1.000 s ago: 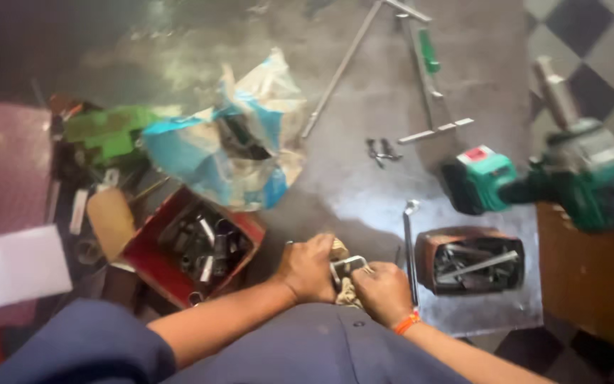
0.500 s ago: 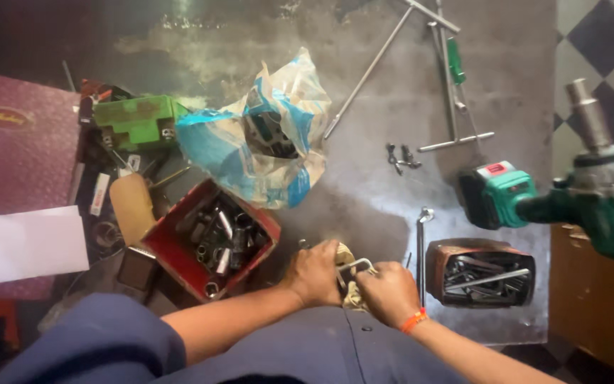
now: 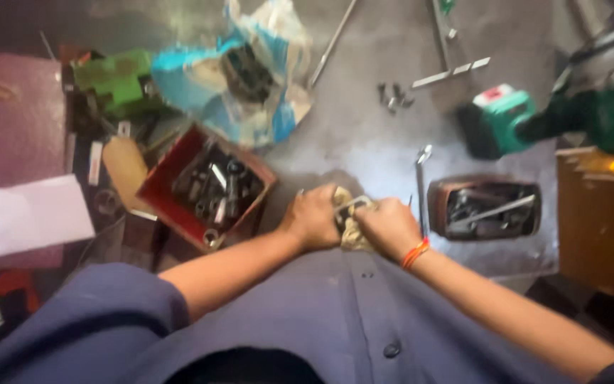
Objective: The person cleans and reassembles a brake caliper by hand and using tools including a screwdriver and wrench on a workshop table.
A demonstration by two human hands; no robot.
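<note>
My left hand (image 3: 314, 217) and my right hand (image 3: 389, 226) meet in front of my body, just above my blue shirt. Between them they grip a small metal part (image 3: 349, 206) wrapped in a dirty yellowish rag (image 3: 352, 232). An orange band circles my right wrist. The picture is blurred, so the part's exact shape is unclear. A chrome spanner (image 3: 421, 186) lies on the grey floor just right of my right hand.
A red box of sockets (image 3: 207, 186) sits left of my hands, a brown tray of tools (image 3: 488, 208) to the right. A green power tool (image 3: 563, 117), a blue-white plastic bag (image 3: 250, 78), long metal rods (image 3: 332, 43), a maroon case (image 3: 12, 121) and a wooden box (image 3: 602, 213) surround them.
The view has shifted so the floor items slide up and outward in the frame. Both hands stay together on the rag and metal part, with only small movement.
</note>
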